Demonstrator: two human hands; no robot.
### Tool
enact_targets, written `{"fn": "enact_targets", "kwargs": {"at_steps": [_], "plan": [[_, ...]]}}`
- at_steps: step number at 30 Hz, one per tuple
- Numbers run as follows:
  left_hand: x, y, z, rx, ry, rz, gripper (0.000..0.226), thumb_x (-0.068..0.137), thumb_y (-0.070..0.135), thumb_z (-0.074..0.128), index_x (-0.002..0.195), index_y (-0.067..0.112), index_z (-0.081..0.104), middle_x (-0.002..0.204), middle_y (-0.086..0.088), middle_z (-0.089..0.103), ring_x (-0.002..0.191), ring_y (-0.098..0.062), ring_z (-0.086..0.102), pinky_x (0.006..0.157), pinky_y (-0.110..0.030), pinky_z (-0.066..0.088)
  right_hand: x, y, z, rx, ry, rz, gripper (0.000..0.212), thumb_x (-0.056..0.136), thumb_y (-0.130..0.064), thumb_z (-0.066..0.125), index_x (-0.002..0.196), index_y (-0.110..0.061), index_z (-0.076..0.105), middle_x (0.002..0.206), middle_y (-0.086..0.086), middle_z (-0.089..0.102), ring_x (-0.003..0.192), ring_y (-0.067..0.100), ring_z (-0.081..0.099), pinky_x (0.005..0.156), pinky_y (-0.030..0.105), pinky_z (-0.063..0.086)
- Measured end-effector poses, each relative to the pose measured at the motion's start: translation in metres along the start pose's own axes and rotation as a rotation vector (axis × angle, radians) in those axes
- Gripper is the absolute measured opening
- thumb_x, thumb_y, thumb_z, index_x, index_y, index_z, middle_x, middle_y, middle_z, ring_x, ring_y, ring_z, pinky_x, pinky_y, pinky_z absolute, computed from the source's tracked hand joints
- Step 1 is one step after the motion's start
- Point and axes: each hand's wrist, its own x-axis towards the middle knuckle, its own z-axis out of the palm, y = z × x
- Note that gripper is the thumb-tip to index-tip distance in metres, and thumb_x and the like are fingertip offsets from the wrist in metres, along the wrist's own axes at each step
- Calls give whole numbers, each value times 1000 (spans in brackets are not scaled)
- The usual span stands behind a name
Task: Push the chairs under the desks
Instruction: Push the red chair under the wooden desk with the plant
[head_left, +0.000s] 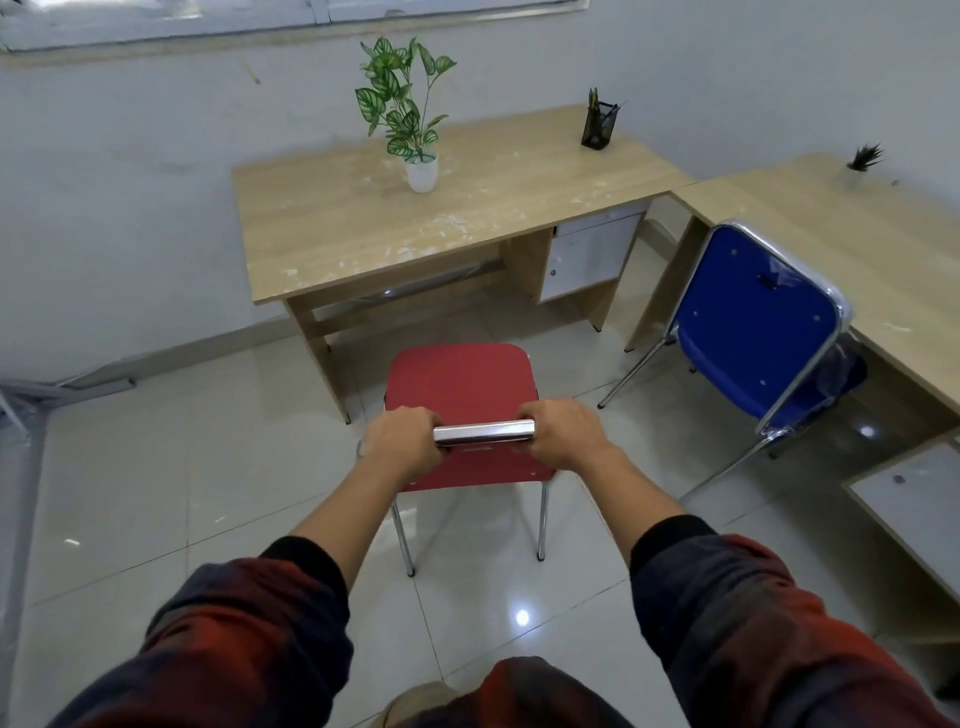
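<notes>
A red chair (460, 382) with chrome legs stands on the tiled floor in front of me, its seat facing a wooden desk (363, 228) ahead and apart from it. My left hand (402, 441) and my right hand (563, 434) each grip one end of the chrome top bar of its backrest. A blue chair (753, 332) with a chrome frame stands at the right, partly under a second wooden desk (857, 244), its back toward me.
A potted leafy plant (408, 111) and a black pen holder (597, 127) stand on the first desk. A small dark plant (862, 161) sits on the right desk. A white drawer unit (587, 254) fills the first desk's right side. Grey walls close the back.
</notes>
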Motion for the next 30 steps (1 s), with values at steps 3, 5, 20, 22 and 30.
{"fn": "enact_targets", "kwargs": {"at_steps": [3, 5, 20, 22, 30], "plan": [[2, -8, -2, 34, 24, 63, 29, 85, 40, 63, 113, 39, 68, 98, 5, 73, 88, -22, 66, 68, -30, 50, 1, -6, 4, -6, 32, 49, 26, 81, -46, 71, 102, -30, 69, 91, -5, 71, 86, 23, 65, 70, 30, 49], [4, -20, -4, 30, 35, 88, 28, 83, 44, 64, 111, 42, 68, 98, 7, 73, 88, -22, 67, 70, -32, 52, 3, -15, 7, -14, 47, 65, 24, 81, -45, 71, 95, -27, 68, 88, -3, 70, 85, 24, 65, 65, 28, 44], [27, -4, -9, -12, 183, -23, 22, 83, 33, 66, 104, 27, 72, 94, 1, 72, 87, -27, 66, 69, -33, 50, 51, -5, -12, -106, -44, 91, 18, 86, -38, 67, 100, -28, 72, 92, 0, 67, 87, 27, 64, 68, 31, 43], [38, 5, -7, -15, 202, -26, 22, 84, 40, 66, 100, 27, 73, 90, 3, 72, 82, -25, 66, 64, -31, 48, 60, 8, -16, -93, -45, 105, 20, 86, -39, 68, 102, -28, 72, 92, -1, 69, 80, 23, 61, 67, 31, 45], [74, 1, -18, 38, 224, 29, 36, 80, 60, 65, 95, 28, 72, 87, 4, 72, 80, -25, 68, 62, -29, 47, 84, 16, -24, -90, 40, 133, 21, 84, -40, 71, 98, -25, 72, 83, -1, 67, 74, 23, 59, 64, 29, 43]]}}
